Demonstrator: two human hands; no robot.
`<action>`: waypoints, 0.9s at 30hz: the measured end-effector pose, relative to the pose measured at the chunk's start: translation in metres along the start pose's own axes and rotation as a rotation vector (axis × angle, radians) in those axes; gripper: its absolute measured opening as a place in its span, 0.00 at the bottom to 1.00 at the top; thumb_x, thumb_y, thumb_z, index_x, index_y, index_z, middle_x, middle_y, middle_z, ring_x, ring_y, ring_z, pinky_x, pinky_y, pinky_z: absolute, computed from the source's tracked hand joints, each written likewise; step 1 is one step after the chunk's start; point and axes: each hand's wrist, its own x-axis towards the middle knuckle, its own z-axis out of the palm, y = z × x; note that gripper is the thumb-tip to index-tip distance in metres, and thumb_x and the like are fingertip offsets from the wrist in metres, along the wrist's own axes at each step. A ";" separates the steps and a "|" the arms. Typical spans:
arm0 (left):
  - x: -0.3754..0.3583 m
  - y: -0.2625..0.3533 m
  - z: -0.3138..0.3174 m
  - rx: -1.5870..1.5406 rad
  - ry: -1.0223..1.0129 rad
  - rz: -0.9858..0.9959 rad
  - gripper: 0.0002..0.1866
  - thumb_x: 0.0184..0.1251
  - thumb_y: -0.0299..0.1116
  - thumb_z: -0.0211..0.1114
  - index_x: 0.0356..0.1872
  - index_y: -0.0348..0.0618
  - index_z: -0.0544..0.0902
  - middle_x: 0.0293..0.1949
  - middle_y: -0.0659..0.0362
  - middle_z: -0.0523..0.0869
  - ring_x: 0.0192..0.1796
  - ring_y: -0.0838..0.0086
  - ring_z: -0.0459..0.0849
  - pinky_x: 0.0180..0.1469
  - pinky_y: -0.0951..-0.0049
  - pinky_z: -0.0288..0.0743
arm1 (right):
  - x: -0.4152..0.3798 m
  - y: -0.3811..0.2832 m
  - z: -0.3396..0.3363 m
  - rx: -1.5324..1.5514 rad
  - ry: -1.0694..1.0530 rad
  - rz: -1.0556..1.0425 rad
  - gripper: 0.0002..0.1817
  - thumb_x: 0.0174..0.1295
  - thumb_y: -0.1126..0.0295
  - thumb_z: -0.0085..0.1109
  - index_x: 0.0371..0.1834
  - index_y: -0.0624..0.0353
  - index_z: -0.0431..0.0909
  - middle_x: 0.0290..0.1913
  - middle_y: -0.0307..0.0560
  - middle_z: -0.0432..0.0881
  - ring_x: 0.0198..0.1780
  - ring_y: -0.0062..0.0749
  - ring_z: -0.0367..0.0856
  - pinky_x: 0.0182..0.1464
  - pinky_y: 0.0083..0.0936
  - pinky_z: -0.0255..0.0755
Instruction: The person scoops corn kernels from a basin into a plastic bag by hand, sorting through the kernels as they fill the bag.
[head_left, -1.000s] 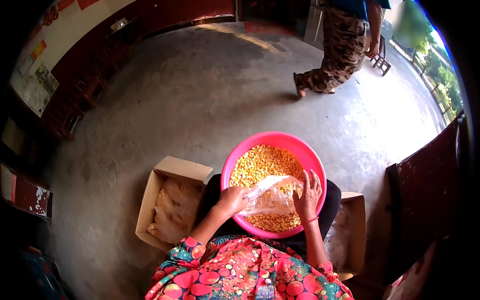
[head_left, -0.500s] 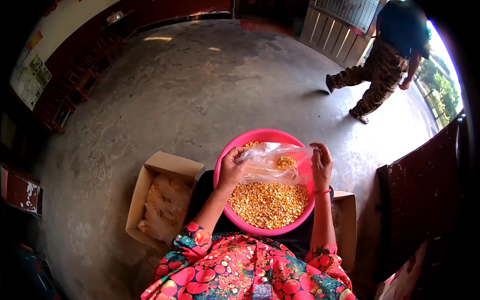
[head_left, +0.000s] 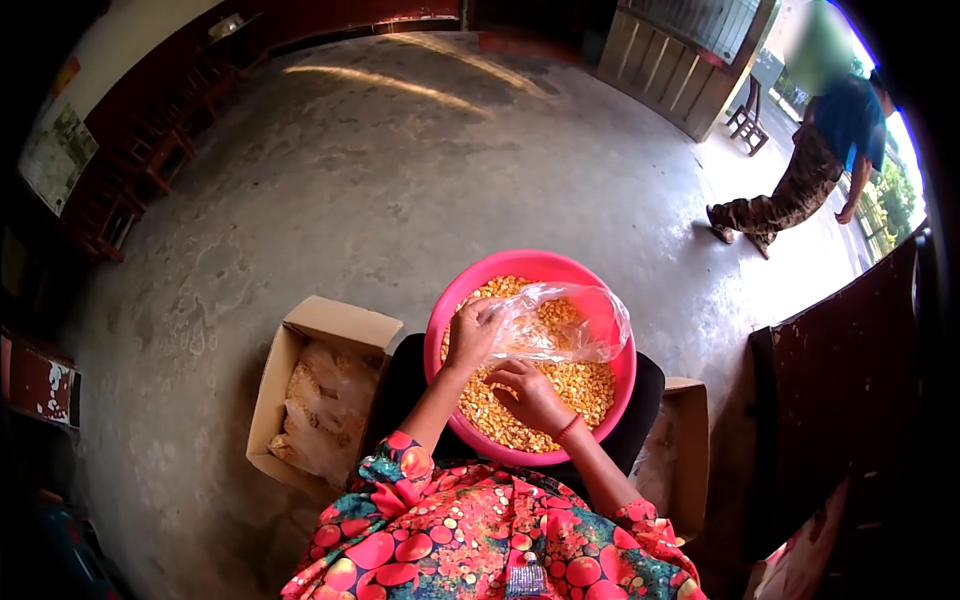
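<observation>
A pink basin (head_left: pixel 619 410) full of yellow corn kernels (head_left: pixel 575 385) rests on my lap. Pinched in my left hand (head_left: pixel 470 335) is the left end of a clear plastic bag (head_left: pixel 606 325), which spreads across the basin above the corn. Kernels show at the bag's middle, through or behind the thin film. My right hand (head_left: pixel 532 398) is over the kernels, just below the bag, with its fingers bent and thumb apart, pointing toward my left hand. Nothing shows in its grasp.
A cardboard box (head_left: pixel 268 405) with filled clear bags (head_left: pixel 325 400) stands left of me, and another box (head_left: pixel 690 450) on the right. Near the open door (head_left: pixel 685 70), a person (head_left: pixel 815 160) walks outside. Chairs (head_left: pixel 160 155) line the left wall.
My right hand has left the bag's right end and come down and left over the corn. The bag's right end now hangs loose. The person has moved farther out the doorway.
</observation>
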 end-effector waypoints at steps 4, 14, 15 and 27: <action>-0.007 0.005 -0.010 -0.038 -0.150 -0.050 0.17 0.50 0.24 0.63 0.43 0.34 0.75 0.36 0.59 0.79 0.39 0.80 0.76 0.40 0.80 0.72 | 0.026 0.028 0.057 -0.370 -0.081 0.084 0.17 0.51 0.60 0.52 0.43 0.53 0.73 0.44 0.49 0.74 0.48 0.47 0.68 0.50 0.41 0.58; -0.029 0.023 -0.024 0.057 -0.149 0.048 0.28 0.49 0.29 0.65 0.53 0.33 0.67 0.48 0.47 0.75 0.51 0.64 0.75 0.51 0.70 0.69 | -0.005 0.037 0.053 -0.387 -0.091 -0.145 0.13 0.47 0.65 0.53 0.37 0.52 0.73 0.43 0.46 0.71 0.49 0.42 0.67 0.52 0.39 0.60; -0.032 0.008 -0.026 0.032 -0.137 0.127 0.27 0.51 0.28 0.63 0.54 0.33 0.66 0.49 0.47 0.75 0.52 0.64 0.74 0.52 0.70 0.68 | -0.007 0.031 0.050 -0.381 -0.133 -0.085 0.13 0.47 0.65 0.53 0.38 0.51 0.73 0.43 0.46 0.71 0.49 0.41 0.67 0.52 0.39 0.60; -0.058 0.027 -0.041 0.071 -0.284 0.035 0.25 0.57 0.17 0.49 0.58 0.31 0.60 0.54 0.48 0.69 0.53 0.66 0.73 0.50 0.71 0.72 | -0.135 -0.023 -0.120 0.855 0.731 0.345 0.24 0.63 0.53 0.42 0.25 0.65 0.75 0.26 0.44 0.76 0.31 0.23 0.73 0.37 0.22 0.68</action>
